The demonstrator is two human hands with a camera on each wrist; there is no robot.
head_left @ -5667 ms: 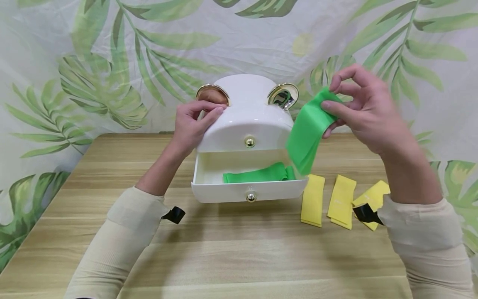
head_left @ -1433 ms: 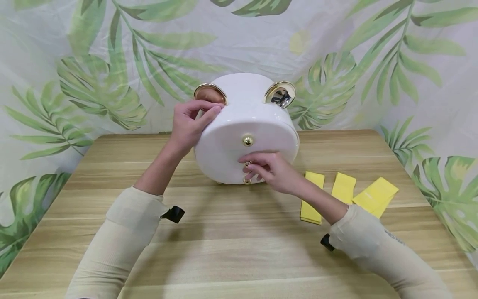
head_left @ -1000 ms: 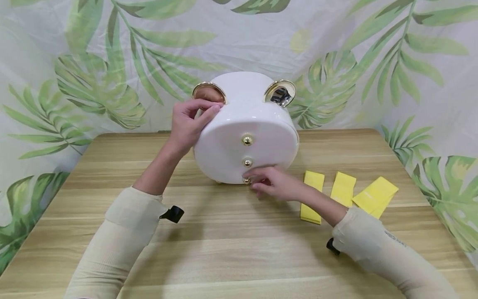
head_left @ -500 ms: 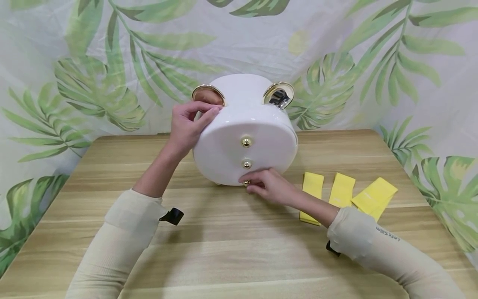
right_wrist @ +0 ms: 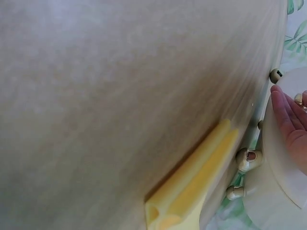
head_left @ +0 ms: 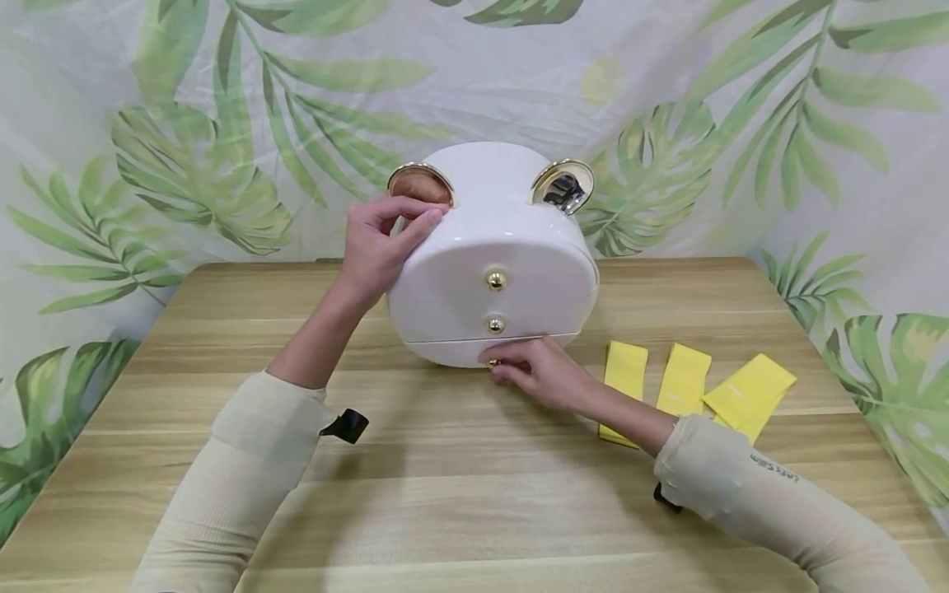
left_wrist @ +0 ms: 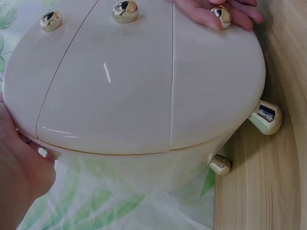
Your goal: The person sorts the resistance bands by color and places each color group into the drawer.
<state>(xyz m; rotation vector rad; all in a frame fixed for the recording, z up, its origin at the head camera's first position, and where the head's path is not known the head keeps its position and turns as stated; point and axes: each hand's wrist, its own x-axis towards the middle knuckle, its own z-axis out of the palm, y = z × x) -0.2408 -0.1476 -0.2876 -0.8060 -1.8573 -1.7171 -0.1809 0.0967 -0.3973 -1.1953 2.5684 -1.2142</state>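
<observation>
A white drawer box [head_left: 445,284] with gold ear-like trims and three round gold knobs stands on the table. My left hand [head_left: 378,247] grips its upper left side by the left ear [head_left: 421,183], thumb on the front edge. Low on the front, my right hand [head_left: 544,372] pinches the bottom knob [head_left: 494,362] between thumb and fingers. A thin seam now shows above the bottom drawer [head_left: 445,352], which looks barely pulled out. In the left wrist view the bottom knob [left_wrist: 220,17] sits among the right fingers. The drawers' insides are hidden.
Three folded yellow bands [head_left: 626,371] lie on the wooden table [head_left: 415,494] to the right of the box, partly under the right forearm. Gold feet [left_wrist: 266,117] hold up the box. A leaf-print cloth [head_left: 319,123] hangs behind.
The middle drawer, open earlier with a green band inside, is closed; the green band my right hand held is out of sight. That hand moved down to the bottom knob, and the bottom drawer's seam appeared.
</observation>
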